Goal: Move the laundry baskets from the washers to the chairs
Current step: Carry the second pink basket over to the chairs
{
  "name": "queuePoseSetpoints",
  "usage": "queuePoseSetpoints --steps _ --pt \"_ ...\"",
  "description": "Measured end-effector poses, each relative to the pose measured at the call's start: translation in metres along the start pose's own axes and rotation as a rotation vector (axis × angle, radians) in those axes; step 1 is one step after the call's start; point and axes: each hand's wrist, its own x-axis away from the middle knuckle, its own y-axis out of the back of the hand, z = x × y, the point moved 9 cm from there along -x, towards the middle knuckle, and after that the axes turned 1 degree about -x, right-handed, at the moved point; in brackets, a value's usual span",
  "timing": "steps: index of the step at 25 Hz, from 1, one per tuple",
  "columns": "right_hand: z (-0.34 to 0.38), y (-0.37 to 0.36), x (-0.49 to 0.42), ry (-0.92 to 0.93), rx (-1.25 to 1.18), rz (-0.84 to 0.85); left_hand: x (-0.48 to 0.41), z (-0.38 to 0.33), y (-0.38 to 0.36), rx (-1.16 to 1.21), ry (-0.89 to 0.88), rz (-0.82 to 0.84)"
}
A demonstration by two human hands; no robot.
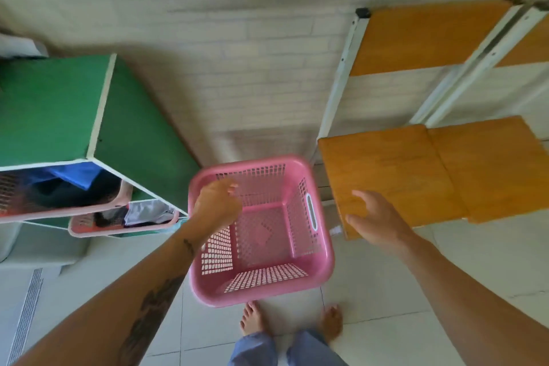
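An empty pink laundry basket [267, 235] with perforated walls is in the middle of the view, above the tiled floor in front of my bare feet. My left hand [215, 206] is curled over its left rim, gripping it. My right hand [375, 221] hovers open, fingers spread, to the right of the basket and apart from it, over the front corner of a wooden chair seat [395, 169]. A second wooden chair seat [490, 166] adjoins it on the right.
A green shelf unit [59, 104] stands at the left and holds two pink baskets of clothes, one [59, 205] above the other [124, 221]. White chair frames [341, 74] lean against the brick wall. A floor drain grate [26, 315] runs at the lower left.
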Motion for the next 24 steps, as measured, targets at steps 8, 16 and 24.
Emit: queuePoseSetpoints --steps 8,16,24 --pt "-0.111 0.142 0.167 0.012 0.010 -0.227 0.114 -0.251 -0.067 -0.054 -0.379 0.175" --pt "-0.347 0.283 0.347 -0.165 0.020 -0.535 0.276 -0.470 -0.248 -0.078 -0.638 0.328" --pt "-0.540 0.361 0.499 -0.420 -0.102 -0.736 0.423 -0.648 -0.414 -0.168 -0.902 0.506"
